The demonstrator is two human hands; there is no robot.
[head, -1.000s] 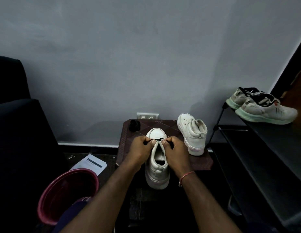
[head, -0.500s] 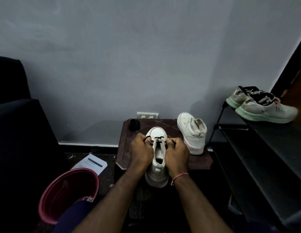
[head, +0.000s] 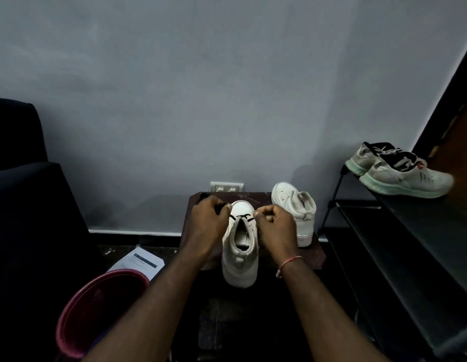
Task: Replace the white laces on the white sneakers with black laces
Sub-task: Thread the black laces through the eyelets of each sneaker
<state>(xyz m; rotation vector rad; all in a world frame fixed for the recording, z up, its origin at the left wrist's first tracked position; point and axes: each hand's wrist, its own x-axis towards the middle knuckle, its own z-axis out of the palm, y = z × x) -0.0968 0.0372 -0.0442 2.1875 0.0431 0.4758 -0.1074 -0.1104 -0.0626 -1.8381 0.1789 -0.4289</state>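
- Left hand (head: 210, 223): I see its fingers curled, with thumb and forefinger pinched on the left end of the black lace (head: 241, 218), just left of the sneaker's toe end.
- Right hand (head: 276, 226): its fingers are curled likewise, the fingertips clamped on the right end of the same lace. A pink thread (head: 290, 262) circles the wrist.
- Black lace: it runs between the two hands across the far eyelets of the near sneaker (head: 240, 257). I make out one short crossing there, but I cannot tell how many eyelets it passes through.
- Near sneaker: white and high-topped, it stands upright on its sole between the two hands. Its toe points far, toward the wall, and its heel overhangs the near edge of the stool (head: 317, 254).
- Second sneaker (head: 295, 212): white and upright, it stands just right of the first and a little farther, toe also pointing far. The right hand covers part of its left side, so I cannot tell whether the two shoes touch.
- Stool: its small dark brown top bears both sneakers and sits against the grey wall.
- Wall socket (head: 227, 186): white, on the wall just beyond the stool.
- Bucket (head: 102, 304): red, on the floor at near left.
- Paper sheets (head: 138, 262): they lie on the floor between the bucket and the stool.
- Shoe rack (head: 410, 244): black, along the right side. A pair of grey running shoes (head: 404, 176) with pale green soles rests on its top shelf at the far end.
- Dark seat (head: 23, 205): it fills the left edge.
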